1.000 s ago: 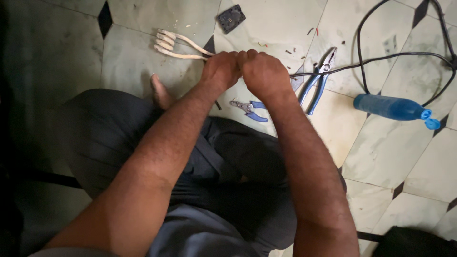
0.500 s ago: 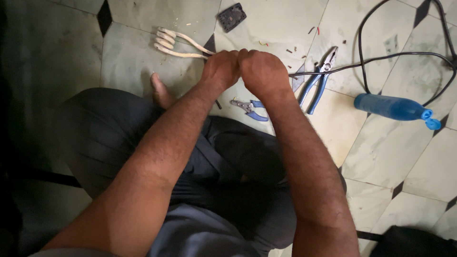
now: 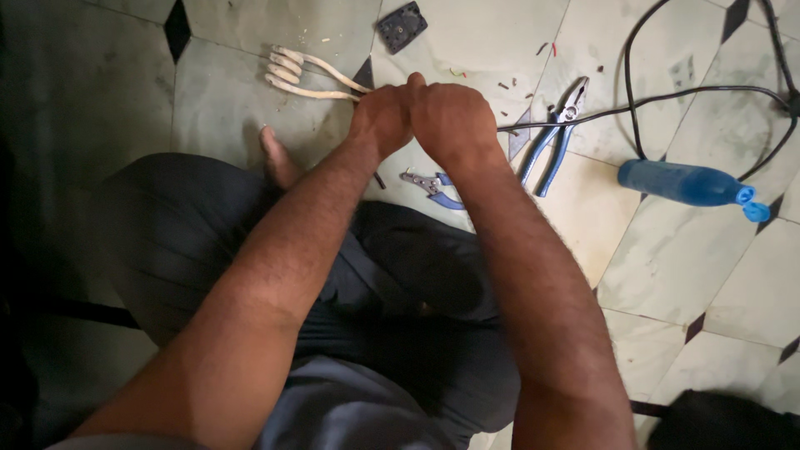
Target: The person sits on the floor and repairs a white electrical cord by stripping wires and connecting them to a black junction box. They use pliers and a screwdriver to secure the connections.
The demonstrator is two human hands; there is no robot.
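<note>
My left hand (image 3: 382, 117) and my right hand (image 3: 450, 118) are pressed together over the tiled floor, fingers closed. A pale coiled heating element (image 3: 293, 73) sticks out to the left from my left hand. A black cable (image 3: 667, 96) runs off to the right from my right hand. What lies between the two hands is hidden by them.
Blue-handled pliers (image 3: 553, 133) lie just right of my hands. A smaller blue-handled cutter (image 3: 432, 184) lies below them. A blue plastic bottle (image 3: 685, 184) lies on its side at right. A dark square plug cover (image 3: 401, 25) lies at top. My bare foot (image 3: 277, 157) is at left.
</note>
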